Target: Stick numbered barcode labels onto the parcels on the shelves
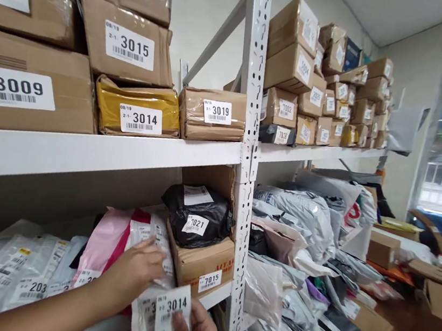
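Observation:
My left hand (pixel 141 267) reaches in from the lower left and lies on a white plastic parcel (pixel 163 236) on the lower shelf. Its fingers are slightly bent against the parcel's face and do not wrap round it. At the bottom, my right hand (pixel 201 330) pinches a strip of white label stickers (pixel 172 311) printed 3014, with a second number partly covered by the thumb. Behind the strip, the parcel's lower end bears another partly hidden label. A pink parcel (pixel 108 237) stands just left of the white one.
Right of my hands, a black bagged parcel (pixel 198 217) sits on a carton labelled 7015 (pixel 203 263), beside the perforated white post (pixel 243 190). Numbered cartons line the upper shelf (pixel 124 155). Bagged parcels (pixel 20 269) fill the lower left; more heap beyond the post.

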Motion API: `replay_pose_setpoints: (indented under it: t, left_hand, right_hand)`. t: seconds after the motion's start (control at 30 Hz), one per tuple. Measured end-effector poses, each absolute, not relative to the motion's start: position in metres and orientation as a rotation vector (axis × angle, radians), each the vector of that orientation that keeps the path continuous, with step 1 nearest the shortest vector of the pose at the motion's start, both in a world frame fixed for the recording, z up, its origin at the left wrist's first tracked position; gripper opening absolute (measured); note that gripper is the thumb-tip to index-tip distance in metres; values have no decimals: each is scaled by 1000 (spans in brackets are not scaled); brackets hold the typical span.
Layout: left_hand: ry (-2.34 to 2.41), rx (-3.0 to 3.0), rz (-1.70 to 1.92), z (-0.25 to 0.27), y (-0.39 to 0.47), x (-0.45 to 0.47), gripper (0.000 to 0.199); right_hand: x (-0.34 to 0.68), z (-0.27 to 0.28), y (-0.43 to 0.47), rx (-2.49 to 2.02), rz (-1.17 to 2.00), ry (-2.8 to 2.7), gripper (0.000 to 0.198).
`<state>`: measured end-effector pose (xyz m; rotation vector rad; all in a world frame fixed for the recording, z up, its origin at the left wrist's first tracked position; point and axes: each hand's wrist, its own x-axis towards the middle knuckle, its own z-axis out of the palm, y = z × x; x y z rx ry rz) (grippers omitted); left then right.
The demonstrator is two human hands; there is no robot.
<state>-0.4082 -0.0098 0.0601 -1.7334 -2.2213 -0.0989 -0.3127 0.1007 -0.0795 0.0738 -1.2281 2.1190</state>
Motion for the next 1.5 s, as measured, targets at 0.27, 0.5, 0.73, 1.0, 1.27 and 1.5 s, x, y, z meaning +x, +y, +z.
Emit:
replay_pose_setpoints:
  t: [0.27, 0.5, 0.73, 1.0, 1.27, 1.5]
  left_hand:
    - [-2588, -1859, -696, 83, -21, -405, 28]
    - [-2529, -1638, -318, 61, -13, -405, 24]
    - [-2470, -1454, 116, 55, 4, -404, 23]
    - [-2493, -1865, -106, 73, -7, -406, 35]
    - [-2665, -2063, -579, 83, -9, -415, 42]
    - [-2711, -1759, -618, 79, -11, -411, 29]
  right_hand:
    - [-347, -68, 89, -64, 1854, -1464, 49]
    - [-352, -61, 86, -231, 1597, -1549, 52]
    - [-347, -64, 91, -188, 1682, -1519, 52]
    - [-324, -43, 97, -100, 1886, -1499, 51]
    - [-310, -37, 90, 162, 1911, -1490, 31]
    - [-320, -36, 92, -6, 1730, -1622, 35]
